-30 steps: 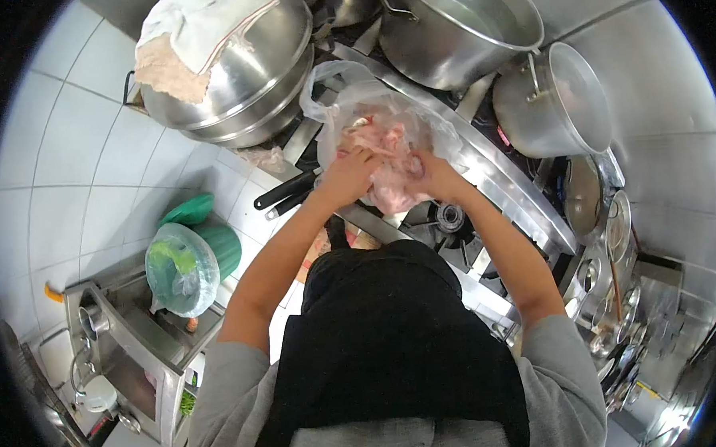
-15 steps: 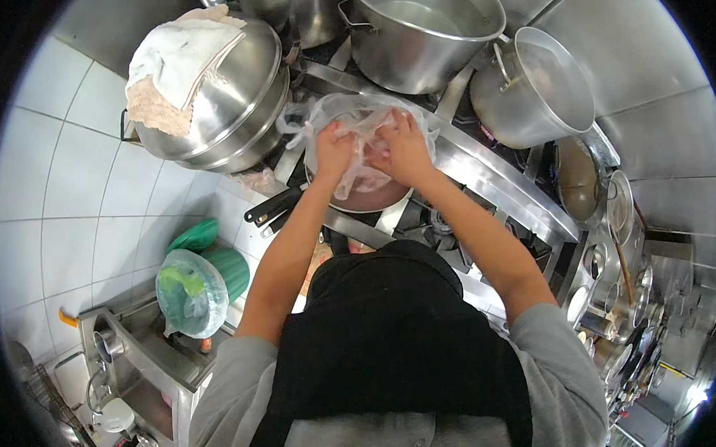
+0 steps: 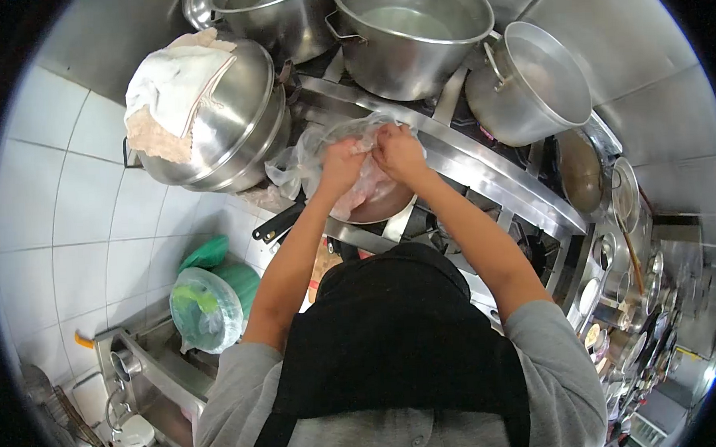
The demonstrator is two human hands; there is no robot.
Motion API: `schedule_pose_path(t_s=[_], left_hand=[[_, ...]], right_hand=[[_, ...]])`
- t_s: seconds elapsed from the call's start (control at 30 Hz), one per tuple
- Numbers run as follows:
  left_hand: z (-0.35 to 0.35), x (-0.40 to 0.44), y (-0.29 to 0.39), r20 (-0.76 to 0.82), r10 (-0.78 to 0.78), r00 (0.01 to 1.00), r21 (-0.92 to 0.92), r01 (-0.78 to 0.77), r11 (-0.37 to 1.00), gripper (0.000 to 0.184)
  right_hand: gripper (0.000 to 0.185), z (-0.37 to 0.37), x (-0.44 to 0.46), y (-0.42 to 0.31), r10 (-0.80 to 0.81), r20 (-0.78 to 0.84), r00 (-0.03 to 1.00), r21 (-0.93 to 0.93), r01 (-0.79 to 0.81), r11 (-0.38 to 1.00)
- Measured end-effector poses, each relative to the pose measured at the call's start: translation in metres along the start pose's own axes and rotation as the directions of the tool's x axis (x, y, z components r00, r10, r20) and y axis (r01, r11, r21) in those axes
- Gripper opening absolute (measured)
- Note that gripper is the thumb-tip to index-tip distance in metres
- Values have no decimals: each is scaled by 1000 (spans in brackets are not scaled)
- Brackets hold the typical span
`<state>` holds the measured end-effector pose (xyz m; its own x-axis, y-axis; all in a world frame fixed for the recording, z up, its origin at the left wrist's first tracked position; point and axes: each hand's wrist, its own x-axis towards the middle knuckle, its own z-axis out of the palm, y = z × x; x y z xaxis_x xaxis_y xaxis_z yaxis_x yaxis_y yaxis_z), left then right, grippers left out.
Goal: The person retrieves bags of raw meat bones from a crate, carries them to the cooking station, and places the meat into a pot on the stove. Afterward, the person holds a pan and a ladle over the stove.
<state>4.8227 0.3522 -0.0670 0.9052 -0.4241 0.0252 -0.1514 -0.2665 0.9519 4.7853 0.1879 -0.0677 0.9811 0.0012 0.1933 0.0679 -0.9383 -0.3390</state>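
My left hand is closed on the clear plastic bag, on its left side. Close beside it, my right hand grips the bag's upper right part with bent fingers. Pale pink raw meat shows through the plastic below and between my hands. Under the bag is a round pan on the stove, its near rim visible. Black handles stick out to the left of the pan. The folds of plastic hide part of the meat and my fingertips.
A lidded steel pot with cloths stands left. Behind are a large pot of liquid and a smaller pot. A lined green bin and a sink are at lower left.
My hands left the meat's sides and came up and together on the plastic, gathering it. The pan beneath has come into view. The camera view has shifted.
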Motion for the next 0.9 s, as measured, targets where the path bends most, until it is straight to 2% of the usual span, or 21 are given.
schedule_pose_path(t_s=[0.07,0.17,0.23,0.27,0.33,0.4,0.47,0.5,0.57,0.6,0.63,0.67,0.73,0.8,0.83,0.9], left_hand=[[3,2,-1,100,-230,968,31,228,973,19],[5,-19,7,181,115,977,35,-124,992,21],[-17,-26,-1,240,221,945,130,-257,958,20],[-33,-31,-8,274,267,924,172,-321,931,19],[-68,-41,-22,164,275,947,129,-297,946,17],[-110,-46,-42,144,-121,982,341,66,938,16],[-142,-50,-81,72,59,996,555,-89,827,20],[-157,-54,-76,27,-10,1000,546,-7,837,23],[-178,-58,-58,-55,-139,989,508,148,849,28],[-172,-53,-47,3,21,1000,542,-19,840,30],[-159,-54,-39,60,166,984,567,-170,806,33],[-144,-56,-26,109,305,946,586,-309,749,35],[-96,-50,11,219,230,948,475,-310,824,46],[-58,-44,4,397,397,828,465,-554,690,51],[-42,-43,-10,436,352,828,494,-547,676,51],[-19,-41,-36,512,266,817,546,-549,634,52]], right_hand=[[19,3,0,3,100,-50,994,-26,-102,994],[23,40,10,51,371,-73,926,-105,-377,920],[20,68,4,115,453,-221,863,-51,-474,879],[21,57,-7,140,498,-196,845,3,-507,862],[20,45,-15,161,605,-83,792,174,-586,791],[18,32,-24,164,696,116,708,367,-682,632],[25,64,-48,208,675,261,690,519,-690,505],[29,66,-52,206,653,330,682,586,-690,425],[30,47,-62,173,652,279,705,372,-706,603],[30,33,-64,158,649,255,717,245,-697,674],[35,51,-70,167,581,304,756,414,-653,634],[37,38,-70,156,507,220,833,417,-550,723],[41,-25,-53,106,310,45,950,400,-302,865],[43,-85,-20,52,76,-111,991,322,-37,946],[45,-94,-13,32,-37,-179,983,268,85,960],[50,-65,5,16,-194,174,965,336,127,933]])
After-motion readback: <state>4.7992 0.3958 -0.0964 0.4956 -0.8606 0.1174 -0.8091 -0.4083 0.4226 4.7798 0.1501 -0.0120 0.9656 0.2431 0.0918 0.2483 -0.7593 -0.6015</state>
